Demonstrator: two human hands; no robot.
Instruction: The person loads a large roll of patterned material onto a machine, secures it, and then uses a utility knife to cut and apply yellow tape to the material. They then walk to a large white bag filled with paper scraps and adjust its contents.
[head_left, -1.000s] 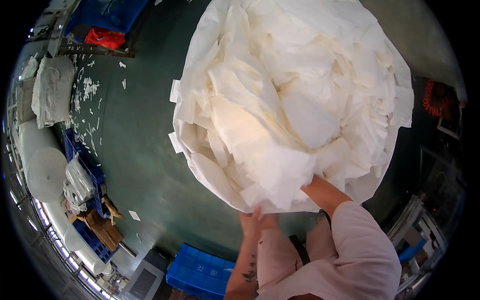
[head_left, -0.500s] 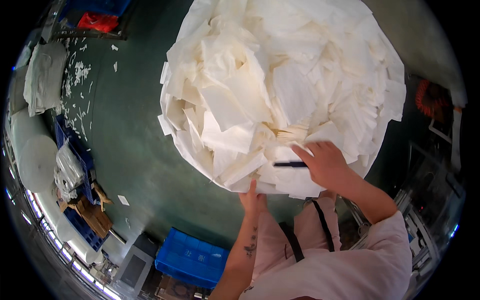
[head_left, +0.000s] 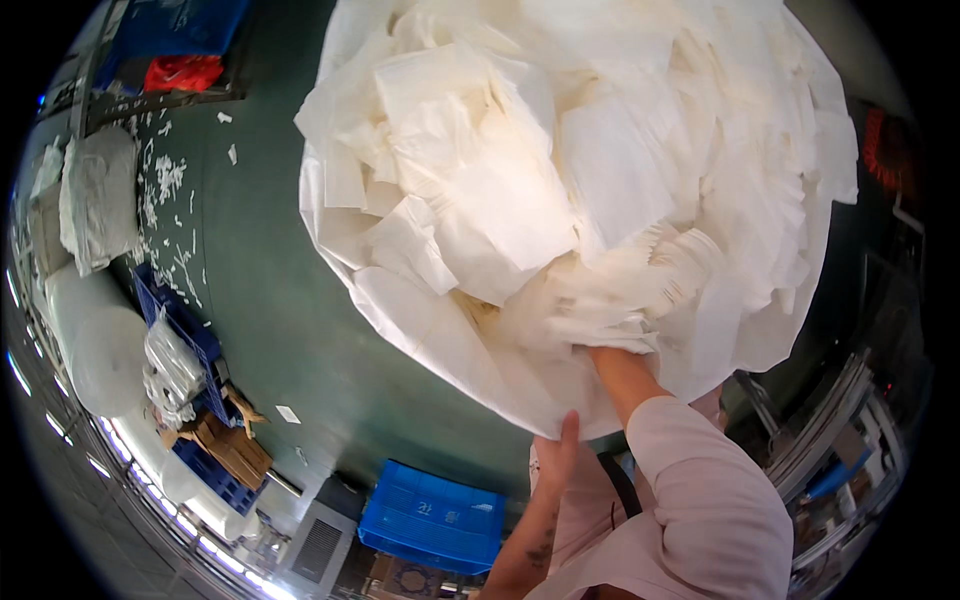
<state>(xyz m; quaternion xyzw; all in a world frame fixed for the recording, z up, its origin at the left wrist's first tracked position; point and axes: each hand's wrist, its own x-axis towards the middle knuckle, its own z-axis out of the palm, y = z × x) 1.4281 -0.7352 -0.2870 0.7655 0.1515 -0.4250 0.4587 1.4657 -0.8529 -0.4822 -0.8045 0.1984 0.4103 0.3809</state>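
Observation:
A big white bag (head_left: 420,320) fills the upper middle, heaped with loose white sheets (head_left: 560,170). My left hand (head_left: 556,455) grips the bag's near rim from outside, thumb pointing up against the wall. My right forearm, in a pale pink sleeve, reaches up from the lower right. My right hand (head_left: 606,356) is pushed into the sheets at the near side of the heap. Only the wrist shows; the fingers are buried under crumpled, blurred sheets (head_left: 640,285).
On the green floor: a blue crate (head_left: 435,515) just below the bag, another blue crate (head_left: 190,345) with plastic bags at left, white rolls (head_left: 95,345), white sacks (head_left: 95,195), cardboard (head_left: 235,450), paper scraps (head_left: 165,180). Dark racks (head_left: 850,420) stand at right.
Half a second ago my right hand lay on top of the sheets; now it has dug into them. My left hand stays at the rim. The heap looks closer.

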